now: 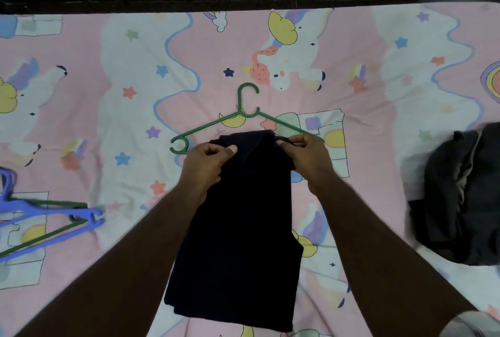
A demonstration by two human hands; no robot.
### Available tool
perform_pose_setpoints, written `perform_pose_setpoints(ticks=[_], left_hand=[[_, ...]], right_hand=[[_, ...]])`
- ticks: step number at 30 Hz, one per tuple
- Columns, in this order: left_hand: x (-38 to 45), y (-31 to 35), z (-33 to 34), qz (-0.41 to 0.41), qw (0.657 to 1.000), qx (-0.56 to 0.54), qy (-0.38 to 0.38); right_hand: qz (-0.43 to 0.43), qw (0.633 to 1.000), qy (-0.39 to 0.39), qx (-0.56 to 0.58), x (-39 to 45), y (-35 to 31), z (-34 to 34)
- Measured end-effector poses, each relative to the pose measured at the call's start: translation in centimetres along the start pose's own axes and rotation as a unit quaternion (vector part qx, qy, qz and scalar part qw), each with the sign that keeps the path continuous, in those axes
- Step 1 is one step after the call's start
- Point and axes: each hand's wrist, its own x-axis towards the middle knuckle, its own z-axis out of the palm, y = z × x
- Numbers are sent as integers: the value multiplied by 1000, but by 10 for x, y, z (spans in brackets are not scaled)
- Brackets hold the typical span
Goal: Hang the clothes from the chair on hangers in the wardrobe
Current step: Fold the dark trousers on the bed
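I had both hands pinching the top edge of the dark garment (238,217), left hand (208,163) and right hand (305,158), right at the green hanger (244,120) lying on the bed (135,93). It was folded long and flat, near-black, its top lying over the hanger's bar. I judged the task early: spare hangers (48,214) and a grey pile (460,196) waited, nothing hung

Open bedsheet (140,87) from nine round to two o'clock — room to pass. Blocking: loose hangers (48,214) at eight o'clock, a dark clothes pile (460,196) at three, the green hanger (243,117) just beyond centre — twelve o'clock.
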Motion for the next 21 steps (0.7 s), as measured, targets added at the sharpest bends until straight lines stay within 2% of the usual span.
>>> perform_pose_setpoints(ticks=[3, 5, 9, 14, 21], left_hand=[[0, -6, 5, -44, 998, -34, 3], [2, -9, 4, -63, 996, -68, 12], [4, -14, -1, -112, 981, -158, -5], [2, -17, 0, -150, 970, -190, -16], [-7, -22, -4, -149, 968, -197, -36]], right_hand=[[39, 998, 24, 31, -5, -1, 4], [80, 991, 30, 101, -12, -4, 3], [154, 957, 31, 243, -21, 1, -4], [235, 905, -17, 355, -31, 10, -6], [223, 885, -24, 408, -57, 18, -2]])
